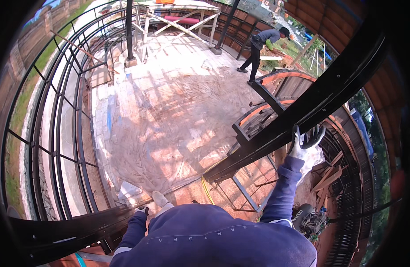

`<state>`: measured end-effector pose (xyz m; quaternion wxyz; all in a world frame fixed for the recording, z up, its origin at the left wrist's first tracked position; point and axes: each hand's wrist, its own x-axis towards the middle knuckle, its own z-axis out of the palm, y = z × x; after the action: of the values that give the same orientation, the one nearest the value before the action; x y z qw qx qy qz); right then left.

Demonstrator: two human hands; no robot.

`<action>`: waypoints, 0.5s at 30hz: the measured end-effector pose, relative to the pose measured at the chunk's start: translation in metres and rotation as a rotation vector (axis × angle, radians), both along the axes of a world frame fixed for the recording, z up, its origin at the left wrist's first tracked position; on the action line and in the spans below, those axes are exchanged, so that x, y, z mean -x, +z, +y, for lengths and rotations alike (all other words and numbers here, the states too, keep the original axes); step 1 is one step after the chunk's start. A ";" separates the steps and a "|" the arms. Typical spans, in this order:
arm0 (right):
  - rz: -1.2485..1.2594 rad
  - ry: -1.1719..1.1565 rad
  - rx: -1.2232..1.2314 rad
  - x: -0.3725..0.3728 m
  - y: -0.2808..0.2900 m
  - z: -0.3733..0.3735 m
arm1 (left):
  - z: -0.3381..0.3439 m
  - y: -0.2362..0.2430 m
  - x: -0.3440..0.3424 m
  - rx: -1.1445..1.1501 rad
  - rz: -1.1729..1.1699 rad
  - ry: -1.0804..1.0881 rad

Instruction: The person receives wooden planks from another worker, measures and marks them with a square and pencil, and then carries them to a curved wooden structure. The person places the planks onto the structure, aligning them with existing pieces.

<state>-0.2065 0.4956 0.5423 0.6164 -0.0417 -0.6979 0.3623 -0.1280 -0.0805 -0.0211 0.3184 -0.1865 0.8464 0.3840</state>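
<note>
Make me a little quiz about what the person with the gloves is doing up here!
1. True or false: the right hand grips the long dark metal beam.
2. What is the left hand on? A) a red bucket B) a dark curved beam C) a ladder
3. Fill in: a second person stands bent over at the far edge of the paved ____.

Key
1. True: the gloved hand wraps the beam.
2. B: it rests at the end of the curved beam, low on the left.
3. floor.
</note>
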 end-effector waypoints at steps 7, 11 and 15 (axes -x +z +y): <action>-0.170 -0.647 -0.112 0.036 0.007 -0.019 | -0.068 -0.036 0.021 0.340 0.075 -0.583; -0.052 -0.695 -0.166 0.047 -0.003 -0.015 | -0.059 -0.039 0.075 0.395 0.123 -0.944; -0.043 -0.700 -0.147 0.044 -0.016 -0.005 | -0.022 -0.052 0.102 0.330 0.112 -0.956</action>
<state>-0.2504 0.4910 0.5258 0.6898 -0.2413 -0.6783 0.0771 -0.2300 -0.1029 -0.0730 0.3789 0.1948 0.9023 0.0662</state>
